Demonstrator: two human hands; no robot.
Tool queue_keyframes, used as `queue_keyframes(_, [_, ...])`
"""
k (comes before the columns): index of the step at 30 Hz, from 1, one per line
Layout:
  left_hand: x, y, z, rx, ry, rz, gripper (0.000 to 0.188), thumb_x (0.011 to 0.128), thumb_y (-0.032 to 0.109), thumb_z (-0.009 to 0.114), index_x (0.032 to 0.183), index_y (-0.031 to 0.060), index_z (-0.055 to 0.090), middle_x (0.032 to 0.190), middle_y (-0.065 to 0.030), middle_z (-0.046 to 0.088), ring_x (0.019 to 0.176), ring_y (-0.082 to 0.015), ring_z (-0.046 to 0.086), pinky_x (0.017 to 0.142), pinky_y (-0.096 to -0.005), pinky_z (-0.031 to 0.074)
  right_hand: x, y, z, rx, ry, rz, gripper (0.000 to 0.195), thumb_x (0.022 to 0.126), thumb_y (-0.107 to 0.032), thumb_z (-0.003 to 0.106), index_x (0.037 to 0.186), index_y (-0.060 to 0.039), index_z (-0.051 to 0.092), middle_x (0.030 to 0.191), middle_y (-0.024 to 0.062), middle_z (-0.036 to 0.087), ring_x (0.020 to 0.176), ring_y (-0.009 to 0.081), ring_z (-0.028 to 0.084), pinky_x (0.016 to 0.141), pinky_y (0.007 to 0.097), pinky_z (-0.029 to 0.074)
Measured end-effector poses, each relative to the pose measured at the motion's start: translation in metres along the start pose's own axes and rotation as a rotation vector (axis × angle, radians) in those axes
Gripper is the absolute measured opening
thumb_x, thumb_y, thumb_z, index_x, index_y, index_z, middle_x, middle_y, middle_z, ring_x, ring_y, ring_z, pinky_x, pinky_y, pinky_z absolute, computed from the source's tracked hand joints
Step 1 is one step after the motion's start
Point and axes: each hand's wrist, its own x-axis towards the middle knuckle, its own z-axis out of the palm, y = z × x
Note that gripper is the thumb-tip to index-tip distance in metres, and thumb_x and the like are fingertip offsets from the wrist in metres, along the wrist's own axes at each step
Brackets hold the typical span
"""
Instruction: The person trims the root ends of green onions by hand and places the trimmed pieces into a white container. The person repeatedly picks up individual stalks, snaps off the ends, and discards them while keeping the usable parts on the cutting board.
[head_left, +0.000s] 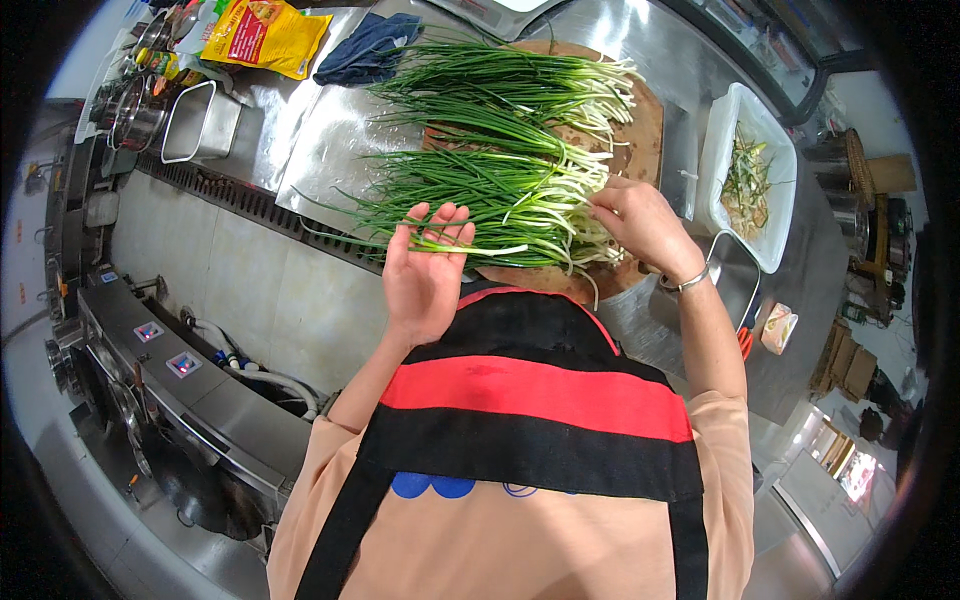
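A large heap of scallions (480, 176) lies across a round wooden chopping board (645, 142), green tops to the left and white ends to the right. My left hand (427, 277) is palm up at the near left of the heap. A scallion with a white end (495, 248) rests across its curled fingers. My right hand (641, 221) is over the white ends at the right, thumb and fingers pinched together on scallion ends. Its fingertips partly hide what they pinch. A metal bangle (686, 279) circles the right wrist.
A white plastic tub (784, 195) with scallion trimmings (746, 180) stands at right, beside a steel pan (735, 274). A cleaver-like blade (679, 161) lies near the board. A dark blue cloth (371, 49), a yellow bag (266, 37) and a steel container (201, 124) are at left.
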Motion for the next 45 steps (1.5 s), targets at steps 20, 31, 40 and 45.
queue_keyframes(20, [-0.012, 0.028, 0.026, 0.252, -0.244, 0.146, 0.047, 0.104, 0.040, 0.036, 0.140, 0.0108, 0.039, 0.115, -0.0108, 0.057, 0.098, -0.0214, 0.056, 0.078, -0.0383, 0.050, 0.000, -0.081, -0.020, 0.217, 0.220, -0.175, 0.028, 0.084, -0.017, 0.070, 0.105, 0.0009, 0.065, 0.098, 0.0170, 0.062, 0.092, 0.0334, 0.061, 0.081, 0.0409, 0.051])
queue_keyframes(31, [-0.002, 0.031, 0.018, 1.276, -0.488, -0.360, 0.032, 0.100, 0.024, 0.052, 0.117, -0.0015, 0.063, 0.113, -0.0106, 0.062, 0.100, -0.0197, 0.061, 0.081, -0.0343, 0.052, -0.013, -0.049, 0.003, -0.049, 0.185, -0.203, 0.013, 0.080, -0.013, 0.068, 0.088, -0.0029, 0.064, 0.081, 0.0105, 0.055, 0.085, 0.0301, 0.057, 0.079, 0.0417, 0.046])
queue_keyframes(40, [0.025, 0.002, 0.041, 1.820, -0.778, 0.665, 0.033, 0.087, 0.010, 0.064, 0.118, -0.0002, 0.060, 0.127, -0.0170, 0.056, 0.119, -0.0335, 0.053, 0.099, -0.0405, 0.043, 0.009, -0.020, -0.002, -0.015, 0.340, -0.071, 0.014, 0.078, -0.006, 0.065, 0.090, -0.0015, 0.069, 0.086, 0.0144, 0.060, 0.086, 0.0338, 0.058, 0.079, 0.0417, 0.049])
queue_keyframes(45, [0.042, -0.021, 0.018, 2.115, -0.784, 0.623, 0.041, 0.088, 0.014, 0.062, 0.126, 0.0007, 0.055, 0.139, -0.0168, 0.047, 0.132, -0.0391, 0.040, 0.109, -0.0481, 0.034, 0.053, -0.011, 0.029, -0.129, 0.279, -0.242, 0.022, 0.081, -0.003, 0.062, 0.101, -0.0028, 0.069, 0.101, 0.0124, 0.063, 0.103, 0.0309, 0.058, 0.091, 0.0392, 0.046])
